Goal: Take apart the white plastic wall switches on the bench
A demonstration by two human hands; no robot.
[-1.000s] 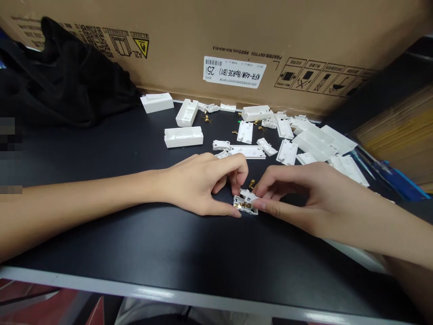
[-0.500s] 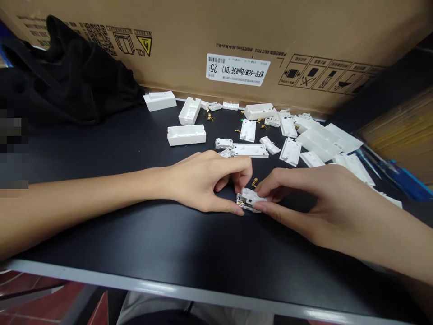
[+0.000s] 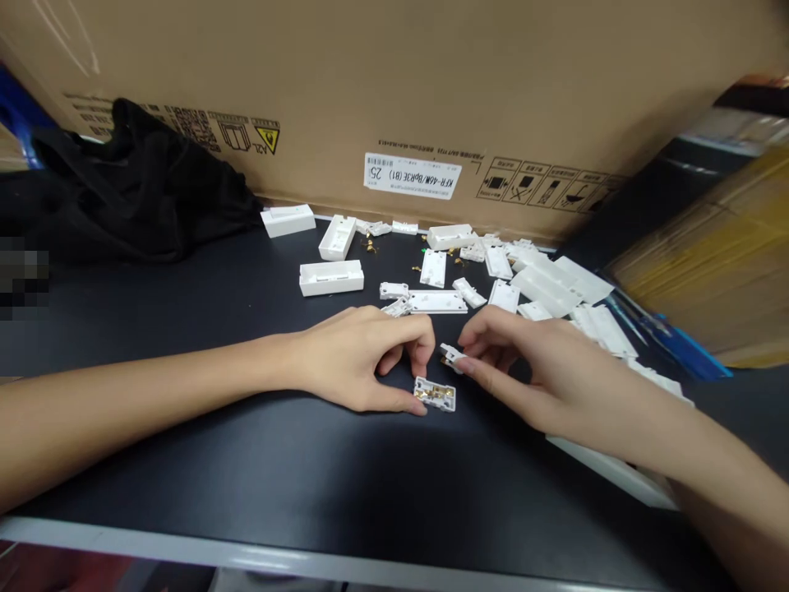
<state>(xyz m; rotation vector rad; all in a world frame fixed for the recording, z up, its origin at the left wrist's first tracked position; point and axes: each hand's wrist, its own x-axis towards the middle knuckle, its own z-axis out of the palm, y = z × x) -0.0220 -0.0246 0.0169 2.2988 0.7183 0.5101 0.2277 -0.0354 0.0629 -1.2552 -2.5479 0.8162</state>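
Observation:
On the black tabletop lies a small white plastic housing (image 3: 439,398), its inside facing up and showing brass contact pieces. My left hand (image 3: 363,358) grips the left end of it between thumb and forefinger. Just above and to the right, my right hand (image 3: 530,362) pinches a small white plastic cover (image 3: 452,355) between thumb and fingertips. This cover is tilted and apart from the housing. Part of it is hidden behind the right fingertips.
White rectangular cases (image 3: 331,278), flat white plates (image 3: 437,302) and small brass parts (image 3: 370,244) lie scattered behind the hands. A large cardboard box (image 3: 296,74) stands at the back. Black cloth (image 3: 154,197) is heaped at left. A long white piece (image 3: 613,469) lies under the right forearm.
The right hand has lifted the white cover off the housing, exposing the brass contacts inside. The left hand still holds the housing on the table. The camera view has shifted.

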